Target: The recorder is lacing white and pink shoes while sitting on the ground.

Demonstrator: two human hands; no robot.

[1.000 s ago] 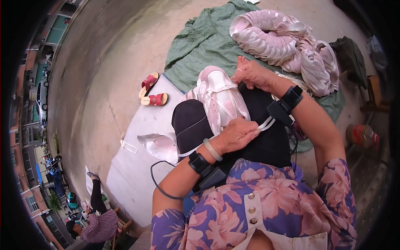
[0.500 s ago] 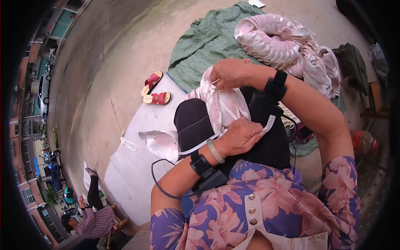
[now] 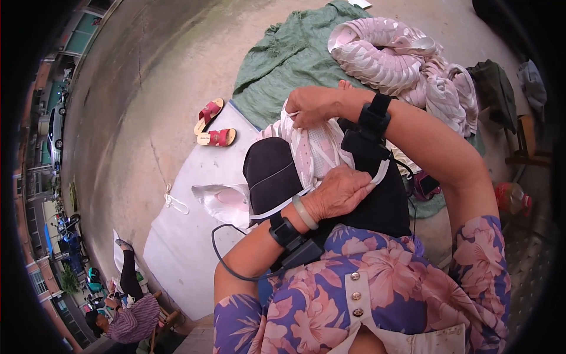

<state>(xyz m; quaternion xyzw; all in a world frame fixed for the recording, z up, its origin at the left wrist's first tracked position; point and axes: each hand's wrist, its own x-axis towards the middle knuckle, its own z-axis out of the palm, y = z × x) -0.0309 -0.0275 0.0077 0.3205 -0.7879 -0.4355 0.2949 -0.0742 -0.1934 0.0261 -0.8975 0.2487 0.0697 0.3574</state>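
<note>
A pink and white shoe upper (image 3: 303, 153) lies over my lap, between my black-trousered knees, with white lace crossing its front. At its far end my right hand (image 3: 312, 107) is closed in a pinch on a thin white piece that looks like the lace; its very tip is partly hidden by the fingers. Closer to my body, my left hand (image 3: 342, 192) is closed round a flat white lace (image 3: 382, 171), whose end sticks out past the fingertips. The lace's other part runs from under that hand over my left knee. Both wrists wear black strapped devices.
Strung pink and white shoe uppers (image 3: 377, 50) lie coiled on a green cloth (image 3: 289, 65). Left of my knee, another upper (image 3: 221, 203) rests on a pale sheet (image 3: 177, 248). Red sandals (image 3: 215, 137) stand beyond. A bottle (image 3: 512, 198) is at right; another person (image 3: 132, 318) sits far left.
My right hand has shifted slightly left at the upper's far end. The left hand keeps its hold on the lace, almost unmoved. The whole view has drifted a little.
</note>
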